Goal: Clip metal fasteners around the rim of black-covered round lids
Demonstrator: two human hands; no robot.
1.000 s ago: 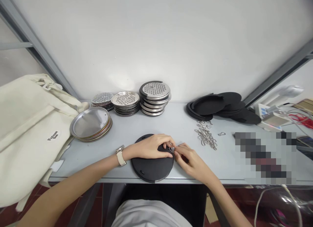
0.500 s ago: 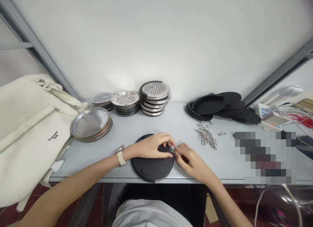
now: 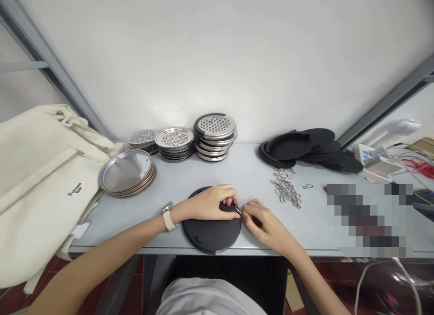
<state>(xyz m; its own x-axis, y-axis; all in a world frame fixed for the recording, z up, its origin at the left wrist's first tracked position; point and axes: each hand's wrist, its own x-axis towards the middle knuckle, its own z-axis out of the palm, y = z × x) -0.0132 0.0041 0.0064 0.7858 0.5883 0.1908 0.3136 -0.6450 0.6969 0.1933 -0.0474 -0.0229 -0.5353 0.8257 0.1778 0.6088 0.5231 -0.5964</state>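
Black round disc point(image 3: 213, 236) lies at the table's point(image 3: 257, 170) front edge, left hand point(image 3: 212, 203) pressed over it. Right hand point(image 3: 262, 221), fingers pinched, meets a small metal clip point(image 3: 238, 209) at the disc's right rim.

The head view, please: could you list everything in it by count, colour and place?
Disc: one, black, front centre
Clip: one, silver, between hands
Loose clips: many, silver, right
Perforated stacks: three, silver, along wall
Plates: one stack, silver-topped, left
Flat parts: pile, black, back right
Bag: one, cream, far left
Devices: several, white, far right
Pixelated patch: one, dark, right
Table: one, grey, centre
Wall: one, white, behind
Frame posts: two, grey, sides
Watch: one, cream strap, left wrist
Left hand: one, on disc
Right hand: one, beside clip
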